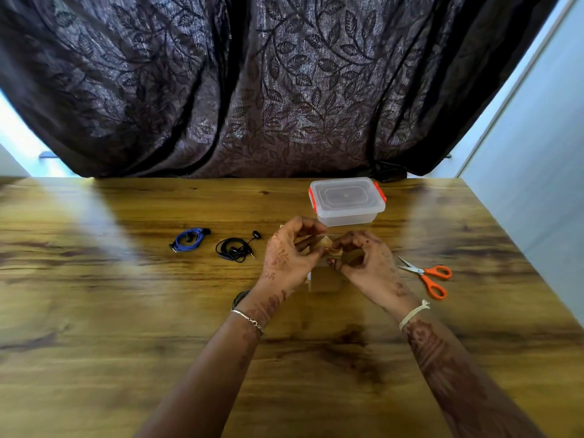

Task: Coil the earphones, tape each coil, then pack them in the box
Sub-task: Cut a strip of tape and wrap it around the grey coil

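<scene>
Blue-corded earphones (189,240), wound in a loose coil, are lying on the brown wooden counter (126,311) left of centre. Black-corded earphones (235,248) are lying just beside them on the right, looped loosely, with one bud and the jack sticking out. Neither set is touching a hand.

A strip of tan-brown tape (328,243) is being held up between both hands near the middle of the counter. It is hanging above a blurred brown roll (324,281), probably the tape roll, though the blur is hiding detail. The left hand (292,252) is gripping the strip's left end, fingers (305,223) curled over it. The right hand (368,262) is pinching the right end, its fingers drawn in close around the tape.

A clear plastic box with orange side clips (347,200) is standing behind the hands toward the far edge, lid sitting on top, well apart from the earphones. Orange-handled scissors (426,275) are lying right of the right hand, blades slightly parted and pointing left. A thin silver bracelet (248,319) is circling the left wrist, and a pale thread band (414,314) the right. A dark leaf-patterned curtain (284,90) is hanging behind the counter.
</scene>
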